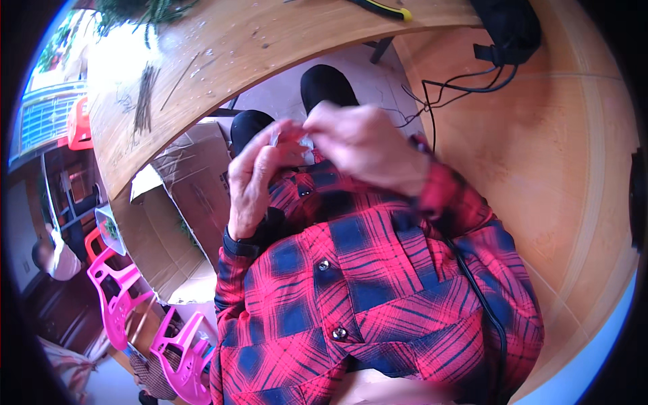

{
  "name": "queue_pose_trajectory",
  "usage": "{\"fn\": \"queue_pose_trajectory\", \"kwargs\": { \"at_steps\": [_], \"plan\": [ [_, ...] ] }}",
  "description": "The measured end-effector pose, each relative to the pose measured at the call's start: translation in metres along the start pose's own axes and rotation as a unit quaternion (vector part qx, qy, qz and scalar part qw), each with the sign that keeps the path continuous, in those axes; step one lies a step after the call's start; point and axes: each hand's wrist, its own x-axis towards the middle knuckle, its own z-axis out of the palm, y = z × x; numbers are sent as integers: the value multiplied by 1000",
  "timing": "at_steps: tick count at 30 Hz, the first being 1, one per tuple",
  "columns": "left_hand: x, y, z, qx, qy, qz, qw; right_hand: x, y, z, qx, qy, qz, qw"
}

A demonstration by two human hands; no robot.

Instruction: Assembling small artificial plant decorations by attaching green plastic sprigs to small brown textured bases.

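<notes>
A wooden counter [229, 61] spans the top; below its near edge stands an open cardboard box [152, 236]. Also below that edge, at the person's lap, the blurred right hand [368, 143] is pinched narrow, its contents unclear, and the left hand [253, 175] curls around a small, clear, film-like scrap [307, 143]. The scrap looks light, soft, perhaps slippery and easily torn, best pinched by one edge.

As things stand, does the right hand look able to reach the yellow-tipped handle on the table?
Probably yes: nothing visible blocks the right hand from the yellow-tipped handle near the edge of the table, though that hand looks busy beside the left hand.
</notes>
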Motion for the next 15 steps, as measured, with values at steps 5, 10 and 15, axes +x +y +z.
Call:
{"fn": "queue_pose_trajectory", "kwargs": {
  "at_steps": [5, 10, 15],
  "plan": [
    [7, -11, -23, 55, 75, 41, 995, -59, 13, -112, 25, 284, 209, 935],
    [7, -27, -36, 165, 57, -40, 984, -162, 82, -158, -186, 202, 496, 824],
    [8, -32, -33, 165, 62, -67, 982, -219, 159, -126, -221, 78, 529, 816]
  ]
}}
